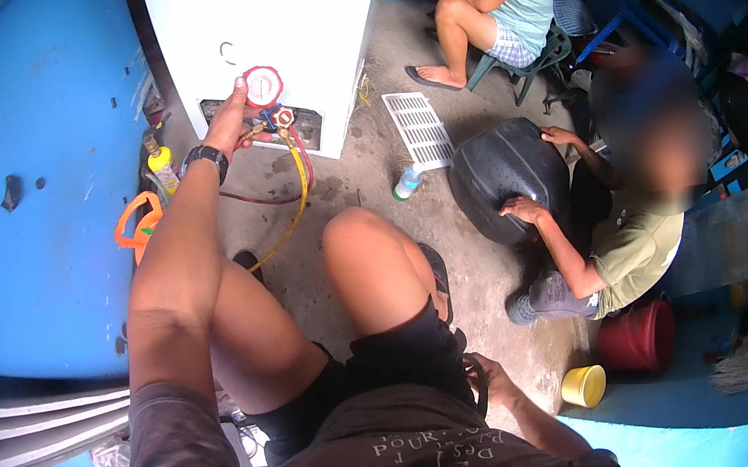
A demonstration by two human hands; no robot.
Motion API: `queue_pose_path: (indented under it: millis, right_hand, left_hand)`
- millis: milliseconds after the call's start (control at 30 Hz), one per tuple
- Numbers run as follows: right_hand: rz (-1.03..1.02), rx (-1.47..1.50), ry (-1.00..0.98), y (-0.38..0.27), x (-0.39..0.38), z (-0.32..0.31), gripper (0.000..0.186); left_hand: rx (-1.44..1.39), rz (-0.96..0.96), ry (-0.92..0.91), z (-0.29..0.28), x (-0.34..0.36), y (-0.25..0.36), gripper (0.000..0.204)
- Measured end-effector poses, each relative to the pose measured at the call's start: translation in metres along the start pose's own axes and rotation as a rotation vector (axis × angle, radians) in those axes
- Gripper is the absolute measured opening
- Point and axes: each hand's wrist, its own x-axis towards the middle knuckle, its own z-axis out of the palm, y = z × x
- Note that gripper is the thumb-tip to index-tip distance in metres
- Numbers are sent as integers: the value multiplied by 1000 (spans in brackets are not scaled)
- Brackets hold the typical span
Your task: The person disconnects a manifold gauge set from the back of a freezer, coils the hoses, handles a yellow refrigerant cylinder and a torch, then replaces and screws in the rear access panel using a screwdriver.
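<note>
Left hand (228, 125) has its fingers wrapped round a red-rimmed gauge set (264, 86), right by the lower end of the white appliance (264, 18). Yellow hose (302, 186) and red hose (308, 158) are already on it; far ends are hidden, so no clue if they're hooked up. Right hand (492, 378) sits at the hip by a dark strap (480, 387), can't tell if its fingers grip. Decent open floor (352, 184) below the appliance; blue wall (29, 256) hems in the left.

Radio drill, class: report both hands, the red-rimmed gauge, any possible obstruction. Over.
Left hand holding red-rimmed gauge. Right hand low, at dark loop, grip unclear. Yellow hose looping toward left leg, possible snag.
</note>
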Motion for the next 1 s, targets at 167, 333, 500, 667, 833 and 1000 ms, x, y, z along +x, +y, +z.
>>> queue_pose_path:
  millis: [167,333,500,667,833,1000]
  right_hand:
    - [-490,-579,378,-2,32,18,28]
    - [-223,-393,582,-30,30,23,34]
    - [-208,-556,-190,-22,32,-72,58]
    - [-16,-1008,171,-234,48,-93,50]
    - [-534,-794,369,-393,154,-3,54]
    - [-471,-598,-193,-426,304,55,126]
  left_hand:
    - [0,5,-68,-9,-11,2,97]
    - [18,12,-76,-4,-20,10,98]
    - [27,25,-134,-5,-22,12,95]
    - [51,38,-234,-2,-40,25,91]
    - [74,30,-264,13,-46,41,90]
    - [7,40,-271,36,-44,58,85]
